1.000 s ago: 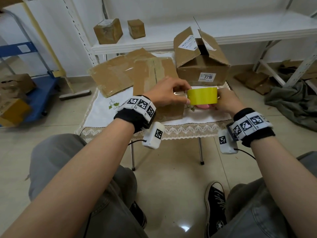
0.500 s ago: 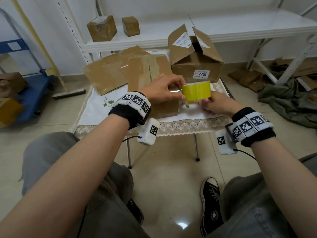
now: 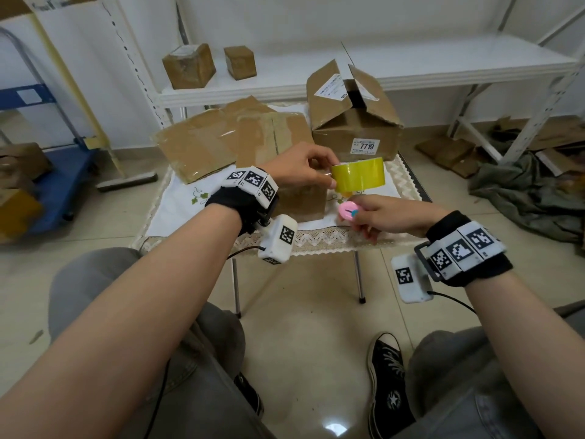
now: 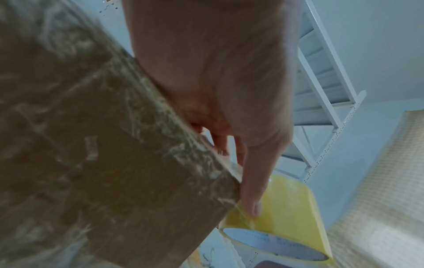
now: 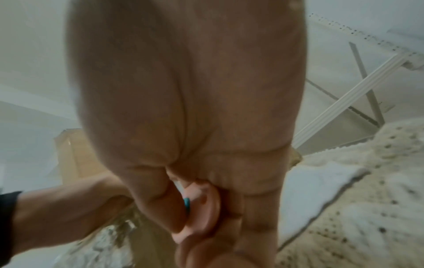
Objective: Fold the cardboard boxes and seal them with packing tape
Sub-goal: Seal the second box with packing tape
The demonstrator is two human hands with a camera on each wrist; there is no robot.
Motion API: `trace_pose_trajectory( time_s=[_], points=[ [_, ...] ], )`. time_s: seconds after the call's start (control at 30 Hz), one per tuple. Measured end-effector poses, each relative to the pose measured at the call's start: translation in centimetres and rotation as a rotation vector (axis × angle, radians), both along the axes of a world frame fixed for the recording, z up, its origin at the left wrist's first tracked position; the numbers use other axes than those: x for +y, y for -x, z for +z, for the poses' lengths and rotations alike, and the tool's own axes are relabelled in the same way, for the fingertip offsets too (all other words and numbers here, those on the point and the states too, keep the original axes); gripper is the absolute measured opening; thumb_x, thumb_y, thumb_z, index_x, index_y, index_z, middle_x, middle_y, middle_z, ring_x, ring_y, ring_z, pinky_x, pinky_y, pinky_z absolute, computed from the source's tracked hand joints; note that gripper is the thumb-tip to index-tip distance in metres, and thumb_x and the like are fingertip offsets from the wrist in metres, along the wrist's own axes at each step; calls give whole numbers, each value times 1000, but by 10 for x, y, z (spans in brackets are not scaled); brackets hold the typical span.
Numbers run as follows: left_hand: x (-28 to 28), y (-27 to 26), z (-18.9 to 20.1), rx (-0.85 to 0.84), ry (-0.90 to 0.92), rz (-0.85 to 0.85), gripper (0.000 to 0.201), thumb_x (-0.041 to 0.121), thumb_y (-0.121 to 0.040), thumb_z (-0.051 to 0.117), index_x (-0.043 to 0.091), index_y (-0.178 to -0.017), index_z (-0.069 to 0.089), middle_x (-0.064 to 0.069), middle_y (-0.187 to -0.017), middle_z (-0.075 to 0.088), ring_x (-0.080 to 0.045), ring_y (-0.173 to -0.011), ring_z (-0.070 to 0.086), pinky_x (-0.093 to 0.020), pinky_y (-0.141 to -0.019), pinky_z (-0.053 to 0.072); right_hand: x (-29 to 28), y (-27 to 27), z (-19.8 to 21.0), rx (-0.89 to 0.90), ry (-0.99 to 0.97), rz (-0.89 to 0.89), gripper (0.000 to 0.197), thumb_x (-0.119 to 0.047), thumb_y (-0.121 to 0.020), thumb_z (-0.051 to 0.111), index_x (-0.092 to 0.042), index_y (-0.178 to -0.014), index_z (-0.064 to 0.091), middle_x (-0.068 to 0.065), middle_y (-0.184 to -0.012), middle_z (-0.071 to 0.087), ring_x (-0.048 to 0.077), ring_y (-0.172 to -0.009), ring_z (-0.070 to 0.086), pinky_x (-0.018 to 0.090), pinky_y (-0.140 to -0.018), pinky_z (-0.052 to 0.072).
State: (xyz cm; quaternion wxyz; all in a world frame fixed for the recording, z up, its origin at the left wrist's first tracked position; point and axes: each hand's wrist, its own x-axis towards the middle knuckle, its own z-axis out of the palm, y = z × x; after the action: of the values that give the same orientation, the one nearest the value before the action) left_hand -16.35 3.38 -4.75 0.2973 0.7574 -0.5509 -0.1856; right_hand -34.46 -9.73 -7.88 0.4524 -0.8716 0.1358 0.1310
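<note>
Cardboard sheets (image 3: 202, 144), flattened, lie at the table's far left, waiting their turn. My left hand (image 3: 297, 167) pinches the yellow tape roll (image 3: 357, 173) at its near edge, thumb on the strip — I judge to keep the loose end taut over the small box (image 3: 300, 201) beneath my wrist. To the right and nearer me, my right hand (image 3: 384, 215) grips a small pink cutter (image 3: 347, 211), poised just below the roll, likely to slice the strip. Behind stands the open box (image 3: 354, 122), flaps up, unsealed.
</note>
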Motion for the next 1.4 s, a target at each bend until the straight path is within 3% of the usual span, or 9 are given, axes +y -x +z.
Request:
trace_pose_trajectory(
  time_s=[0.3, 0.5, 0.63, 0.73, 0.8, 0.87, 1.03, 1.23, 1.4],
  points=[
    [1, 4, 6, -6, -15, 24, 16, 26, -93, 68, 16, -104, 72, 6, -89, 67, 11, -68, 54, -6, -68, 40, 25, -3, -13, -154, -150, 121, 17, -8, -108, 37, 0, -118, 48, 7, -93, 66, 17, -73, 63, 28, -60, 54],
    [0, 3, 5, 18, -4, 30, 15, 28, -93, 68, 18, -104, 73, 9, -92, 69, 10, -75, 57, -9, -75, 42, 37, -5, -31, -403, 71, 55, 19, -18, -109, 37, -10, -124, 46, -3, -83, 53, 14, -63, 52, 29, -53, 47],
    [1, 3, 4, 32, 8, 23, 16, 24, -93, 69, 15, -106, 73, 4, -98, 70, 13, -76, 57, -3, -73, 41, 40, -6, -50, -573, 197, -41, 22, -23, -108, 39, -13, -126, 47, -2, -90, 60, 7, -71, 54, 26, -60, 42],
    [1, 3, 4, 39, 16, 26, 18, 24, -93, 69, 14, -107, 73, 1, -101, 71, 14, -76, 57, -2, -73, 41, 44, -6, -68, -683, 242, -136, 19, -24, -109, 39, -14, -123, 48, -10, -85, 56, -2, -72, 54, 15, -58, 36],
    [2, 4, 4, 48, 20, 24, 19, 25, -92, 70, 14, -107, 73, 0, -101, 71, 12, -76, 58, -3, -73, 42, 46, -7, -74, -755, 254, -180, 15, -25, -109, 40, -17, -118, 48, -16, -81, 52, -4, -68, 52, 14, -57, 32],
    [3, 5, 5, 56, 22, 21, 20, 25, -92, 70, 14, -108, 73, 0, -101, 71, 9, -78, 58, -5, -74, 43, 48, -8, -78, -806, 262, -218, 13, -24, -108, 41, -19, -117, 49, -11, -82, 54, -1, -68, 53, 16, -57, 34],
    [3, 8, 7, 56, 16, 31, 22, 26, -93, 69, 12, -109, 73, -4, -105, 73, -4, -89, 61, -10, -78, 44, 57, -7, -84, -898, 331, -335, 16, -25, -107, 45, -13, -116, 51, 5, -77, 59, 20, -61, 56, 38, -52, 46],
    [4, 8, 7, 65, 13, 40, 17, 26, -93, 69, 16, -106, 72, -2, -103, 72, 5, -79, 60, -7, -75, 44, 65, -11, -88, -926, 257, -472, 25, -39, -105, 43, -17, -116, 48, 8, -68, 60, 22, -52, 61, 43, -44, 50],
    [4, 8, 7, 68, 18, 53, 16, 28, -93, 69, 18, -105, 72, 0, -100, 72, 1, -81, 59, -8, -74, 44, 67, -18, -84, -929, 266, -520, 23, -41, -104, 42, -20, -109, 49, 8, -67, 59, 24, -53, 60, 44, -45, 50]
  ],
)
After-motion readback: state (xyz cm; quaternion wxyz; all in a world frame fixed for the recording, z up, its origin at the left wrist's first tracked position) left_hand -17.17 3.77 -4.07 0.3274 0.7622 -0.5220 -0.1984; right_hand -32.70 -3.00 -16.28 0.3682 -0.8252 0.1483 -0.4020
